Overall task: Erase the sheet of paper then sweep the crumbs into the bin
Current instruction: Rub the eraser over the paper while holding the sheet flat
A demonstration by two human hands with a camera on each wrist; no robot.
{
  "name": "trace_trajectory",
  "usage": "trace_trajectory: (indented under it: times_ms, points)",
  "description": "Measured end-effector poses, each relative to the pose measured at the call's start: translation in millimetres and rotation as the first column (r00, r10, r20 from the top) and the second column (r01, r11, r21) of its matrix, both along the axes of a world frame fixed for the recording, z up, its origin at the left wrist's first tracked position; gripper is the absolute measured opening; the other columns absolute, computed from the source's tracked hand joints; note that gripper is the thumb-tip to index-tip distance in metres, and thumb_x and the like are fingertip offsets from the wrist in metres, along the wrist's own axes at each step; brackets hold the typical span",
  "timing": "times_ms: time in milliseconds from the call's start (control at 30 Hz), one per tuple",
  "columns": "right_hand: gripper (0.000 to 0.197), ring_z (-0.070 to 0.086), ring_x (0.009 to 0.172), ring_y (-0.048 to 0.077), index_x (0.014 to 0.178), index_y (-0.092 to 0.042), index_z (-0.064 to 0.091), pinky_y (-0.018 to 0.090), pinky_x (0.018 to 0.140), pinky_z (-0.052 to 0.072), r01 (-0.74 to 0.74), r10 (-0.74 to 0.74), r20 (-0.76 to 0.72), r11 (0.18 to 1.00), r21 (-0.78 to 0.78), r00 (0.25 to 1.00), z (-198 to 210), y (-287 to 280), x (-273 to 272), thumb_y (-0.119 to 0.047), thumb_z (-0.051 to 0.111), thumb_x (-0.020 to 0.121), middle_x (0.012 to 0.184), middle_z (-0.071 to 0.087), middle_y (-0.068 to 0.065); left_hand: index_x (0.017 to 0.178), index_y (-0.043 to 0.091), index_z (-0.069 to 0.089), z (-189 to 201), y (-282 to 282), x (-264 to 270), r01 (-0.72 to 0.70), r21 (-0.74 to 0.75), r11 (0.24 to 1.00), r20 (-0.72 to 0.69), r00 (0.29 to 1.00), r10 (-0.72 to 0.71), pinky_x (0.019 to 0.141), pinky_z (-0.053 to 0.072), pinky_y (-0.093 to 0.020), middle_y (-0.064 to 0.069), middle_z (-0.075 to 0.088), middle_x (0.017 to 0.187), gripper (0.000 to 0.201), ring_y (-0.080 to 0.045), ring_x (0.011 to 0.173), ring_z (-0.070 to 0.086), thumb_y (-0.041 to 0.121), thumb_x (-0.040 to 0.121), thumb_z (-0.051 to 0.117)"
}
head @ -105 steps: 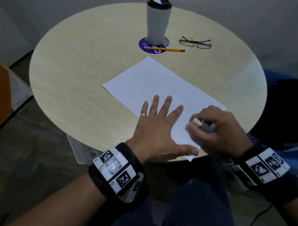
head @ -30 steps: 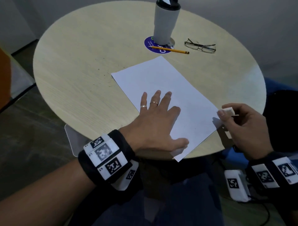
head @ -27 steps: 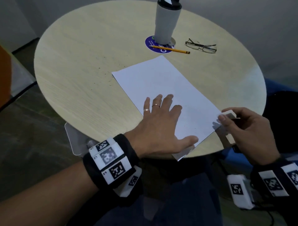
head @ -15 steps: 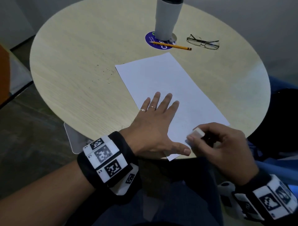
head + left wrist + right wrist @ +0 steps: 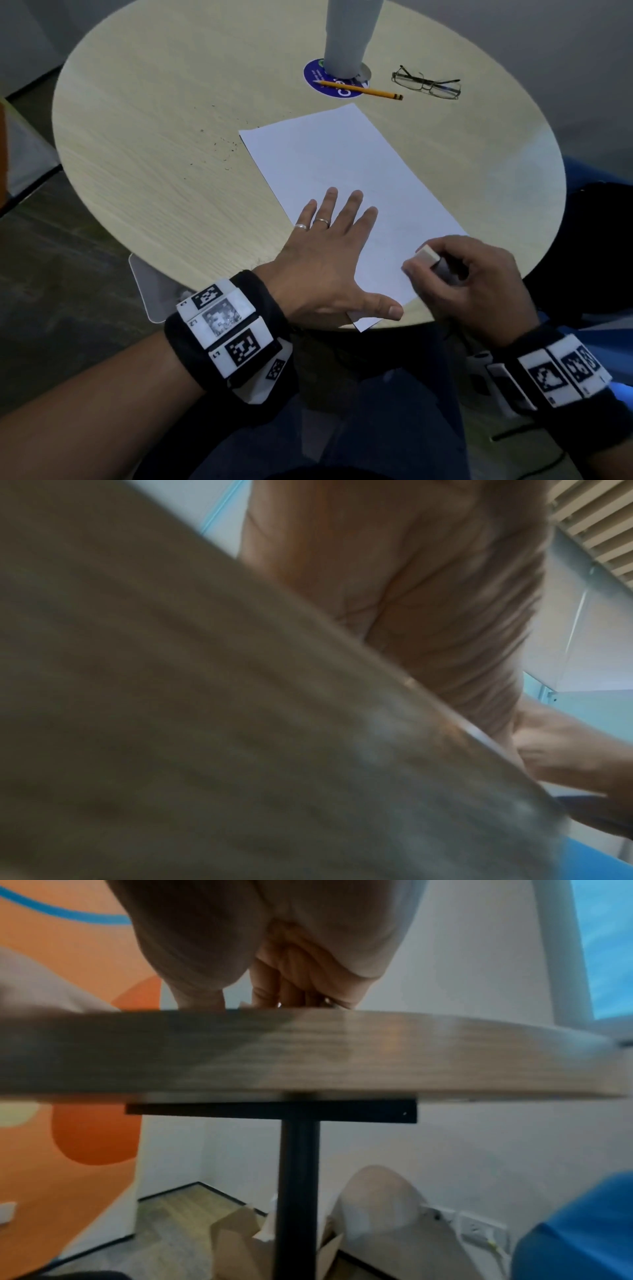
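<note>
A white sheet of paper [image 5: 346,178] lies at an angle on the round wooden table [image 5: 154,113]. My left hand [image 5: 329,260] presses flat on the sheet's near left part, fingers spread and thumb at the near corner. My right hand [image 5: 469,284] pinches a white eraser [image 5: 426,256] and holds it down on the sheet's near right edge. Dark eraser crumbs [image 5: 222,147] are scattered on the table left of the sheet's far corner. A clear bin [image 5: 150,291] shows under the table's near left edge. The wrist views show only a palm [image 5: 411,593], curled fingers [image 5: 291,972] and the table edge.
At the far side stand a grey tumbler [image 5: 347,34] on a blue coaster [image 5: 313,77], a yellow pencil [image 5: 359,89] and folded glasses [image 5: 426,83]. A black table post [image 5: 298,1191] and cardboard boxes [image 5: 240,1240] are below. My legs are under the near edge.
My right hand, which had lifted off to the right of the sheet with the eraser, came back down onto the near right edge. The left hand stayed flat on the paper.
</note>
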State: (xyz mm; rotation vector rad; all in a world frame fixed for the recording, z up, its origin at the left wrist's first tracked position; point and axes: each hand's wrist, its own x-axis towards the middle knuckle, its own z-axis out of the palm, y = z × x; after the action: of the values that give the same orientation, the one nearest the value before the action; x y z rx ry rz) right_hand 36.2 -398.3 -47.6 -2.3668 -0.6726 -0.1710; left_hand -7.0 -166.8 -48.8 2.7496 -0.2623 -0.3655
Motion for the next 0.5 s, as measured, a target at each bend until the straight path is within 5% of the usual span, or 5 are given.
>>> trace_trajectory:
  times_ms: [200, 300, 400, 500]
  points:
    - [0.015, 0.059, 0.066, 0.012, 0.081, -0.017, 0.073, 0.032, 0.064, 0.051, -0.113, 0.114, 0.037, 0.993, -0.043, 0.993, 0.1, 15.8, -17.1, -0.022, 0.085, 0.088, 0.073, 0.067, -0.01, 0.166, 0.025, -0.012, 1.1, 0.5, -0.2, -0.001, -0.021, 1.0, 0.004, 1.0, 0.001, 0.128, -0.016, -0.049, 0.001, -0.03, 0.171, 0.137, -0.024, 0.153, -0.037, 0.1, 0.071, 0.051]
    - [0.015, 0.064, 0.063, 0.014, 0.08, -0.022, 0.073, 0.035, 0.062, 0.054, 0.009, -0.006, -0.063, 0.999, 0.035, 0.998, -2.5, 9.4, 1.1, -0.022, 0.086, 0.087, 0.068, 0.069, -0.007, 0.166, 0.025, -0.013, 2.2, 0.7, -0.5, 0.017, 0.001, 1.0, -0.011, 1.0, -0.017, 0.128, -0.015, -0.05, 0.0, -0.031, 0.17, 0.135, -0.025, 0.153, -0.037, 0.099, 0.073, 0.05]
    - [0.012, 0.07, 0.074, 0.012, 0.09, -0.023, 0.071, 0.027, 0.068, 0.055, 0.125, -0.105, -0.106, 0.972, 0.201, 0.989, -3.1, -0.5, 19.9, -0.028, 0.079, 0.096, 0.082, 0.074, -0.01, 0.167, 0.025, -0.01, 2.8, 4.0, 1.9, 0.049, 0.002, 0.999, 0.009, 0.999, -0.049, 0.128, -0.013, -0.051, 0.001, -0.029, 0.171, 0.135, -0.025, 0.155, -0.034, 0.1, 0.072, 0.049]
    - [0.01, 0.072, 0.097, -0.002, 0.103, -0.029, 0.065, 0.014, 0.081, 0.052, 0.061, -0.047, -0.1, 0.988, 0.139, 0.994, -5.9, -8.7, 28.9, -0.038, 0.065, 0.102, 0.107, 0.076, -0.022, 0.167, 0.025, -0.004, 6.6, 9.7, 4.9, 0.086, 0.031, 0.996, 0.004, 0.996, -0.086, 0.128, -0.013, -0.055, -0.001, -0.021, 0.174, 0.133, -0.028, 0.158, -0.026, 0.1, 0.071, 0.049]
